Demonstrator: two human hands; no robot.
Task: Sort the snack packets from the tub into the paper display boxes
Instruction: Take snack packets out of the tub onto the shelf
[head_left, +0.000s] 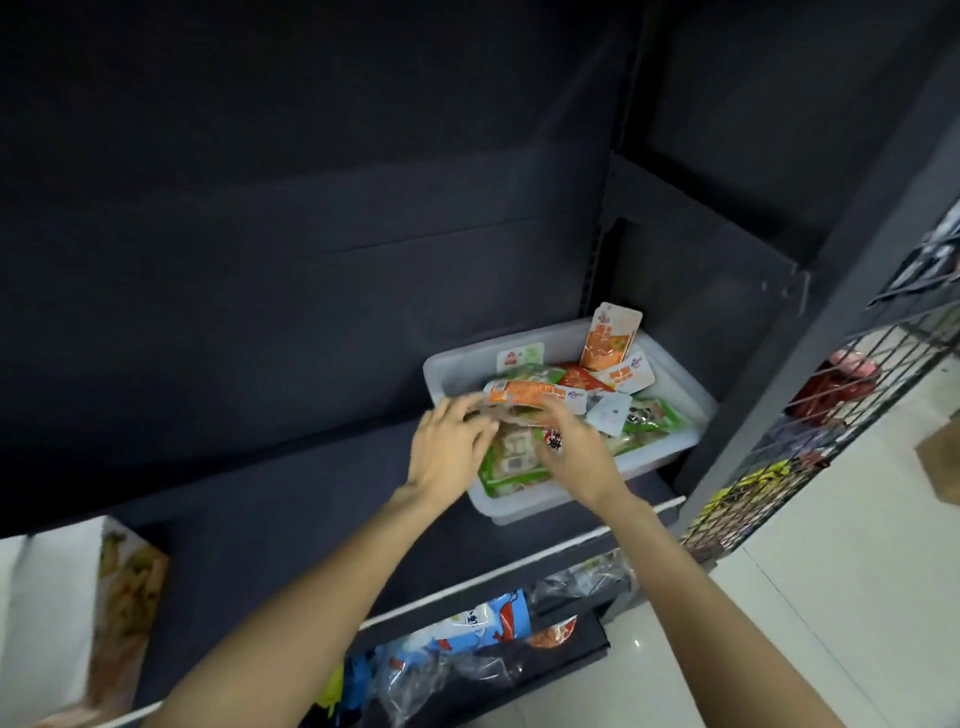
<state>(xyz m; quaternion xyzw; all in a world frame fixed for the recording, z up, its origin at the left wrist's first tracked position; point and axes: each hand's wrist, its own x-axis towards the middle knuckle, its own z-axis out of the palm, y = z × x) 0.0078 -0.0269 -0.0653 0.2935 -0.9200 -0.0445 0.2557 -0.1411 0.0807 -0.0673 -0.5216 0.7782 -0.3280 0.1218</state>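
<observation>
A white tub (675, 384) at the shelf's (311, 499) right end holds mixed snack packets (644, 415). Both hands reach in: the left hand (447, 452) and right hand (576, 457) together pinch an orange packet (530, 392). A paper display box (67, 613) stands at the shelf's left edge.

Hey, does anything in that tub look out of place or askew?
One orange snack packet stands on end against the far wall of the white tub, poking above the rim, while the other packets lie flat in a loose jumble. No spill or damage shows. Both hands are blurred over the pile.
</observation>
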